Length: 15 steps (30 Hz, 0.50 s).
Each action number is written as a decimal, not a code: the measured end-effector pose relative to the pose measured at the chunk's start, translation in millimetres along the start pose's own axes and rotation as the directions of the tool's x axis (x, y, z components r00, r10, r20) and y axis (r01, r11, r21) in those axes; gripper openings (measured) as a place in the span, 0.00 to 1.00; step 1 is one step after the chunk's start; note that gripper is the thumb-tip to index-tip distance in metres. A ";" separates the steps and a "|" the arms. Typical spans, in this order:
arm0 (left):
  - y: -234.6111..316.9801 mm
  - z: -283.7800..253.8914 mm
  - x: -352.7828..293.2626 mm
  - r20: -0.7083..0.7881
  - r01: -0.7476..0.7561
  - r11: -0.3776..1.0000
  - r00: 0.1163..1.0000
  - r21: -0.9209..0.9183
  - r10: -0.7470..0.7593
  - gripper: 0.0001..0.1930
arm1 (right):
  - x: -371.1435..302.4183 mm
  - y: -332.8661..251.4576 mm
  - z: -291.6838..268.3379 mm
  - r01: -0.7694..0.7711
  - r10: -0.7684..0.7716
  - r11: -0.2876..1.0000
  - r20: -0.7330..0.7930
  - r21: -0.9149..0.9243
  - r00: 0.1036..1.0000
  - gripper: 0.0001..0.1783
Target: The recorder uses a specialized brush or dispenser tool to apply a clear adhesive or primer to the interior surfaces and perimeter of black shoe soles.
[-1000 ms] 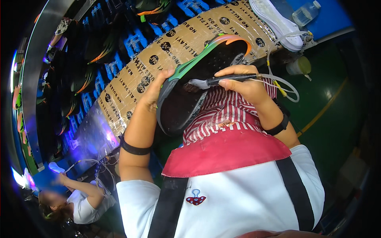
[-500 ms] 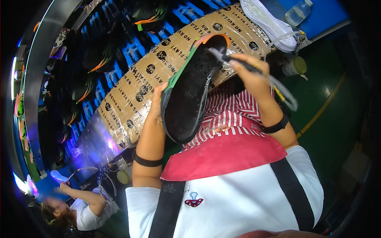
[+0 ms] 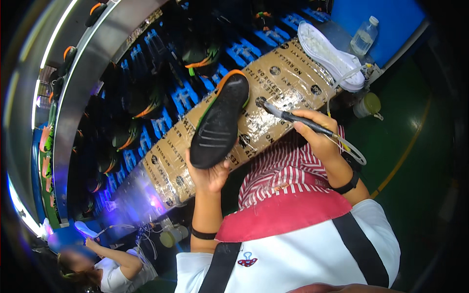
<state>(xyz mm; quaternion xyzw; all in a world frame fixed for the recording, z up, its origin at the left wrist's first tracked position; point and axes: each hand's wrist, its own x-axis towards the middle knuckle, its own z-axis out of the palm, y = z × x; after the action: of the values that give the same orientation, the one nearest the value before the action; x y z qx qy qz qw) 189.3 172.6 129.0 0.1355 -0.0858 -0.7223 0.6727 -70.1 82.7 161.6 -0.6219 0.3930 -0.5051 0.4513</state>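
My left hand point(image 3: 211, 177) is closed around the near, rounded end of a black shoe sole point(image 3: 219, 117). The sole has an orange rim at its far end and a green strip along its left side, and its broad face is turned up toward me. In my right hand point(image 3: 318, 131) is a black-handled brush point(image 3: 303, 121), its pale tip pointing left over the cardboard. A gap separates the brush tip from the sole. From the handle's back end trails a clear thin hose point(image 3: 355, 154).
Printed cardboard point(image 3: 278, 73) under plastic covers the bench ledge. Beyond it, blue racks point(image 3: 183, 100) hold dark shoe parts. A white sole-shaped tray point(image 3: 330, 56), a clear bottle point(image 3: 364, 36) and a yellow-lidded jar point(image 3: 369, 105) stand at right. Another person point(image 3: 115, 266) works at lower left.
The brush has come off the sole's inner face and moved right and nearer. My left hand has shifted from the sole's side to its near end, and the sole has moved farther away.
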 end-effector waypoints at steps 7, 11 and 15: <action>-8.2 11.3 -4.5 -0.143 -0.087 0.962 0.981 0.261 0.127 0.36 | -5.8 3.2 -7.8 -0.143 0.142 0.988 0.009 0.055 0.990 0.11; 21.1 46.7 10.6 0.267 -0.327 0.883 0.933 0.338 0.243 0.41 | -2.0 7.2 -10.4 -0.145 0.145 0.982 0.007 0.119 0.989 0.11; 58.8 107.1 20.1 0.282 -0.647 0.688 0.763 0.330 0.582 0.35 | 0.1 9.9 -12.6 -0.172 0.171 0.975 0.018 0.138 0.985 0.12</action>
<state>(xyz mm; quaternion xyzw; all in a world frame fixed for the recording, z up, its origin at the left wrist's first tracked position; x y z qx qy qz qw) 210.6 141.6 247.0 0.1793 -0.3270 -0.4280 0.8232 -82.8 77.8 153.1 -0.5540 0.4077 -0.4887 0.5367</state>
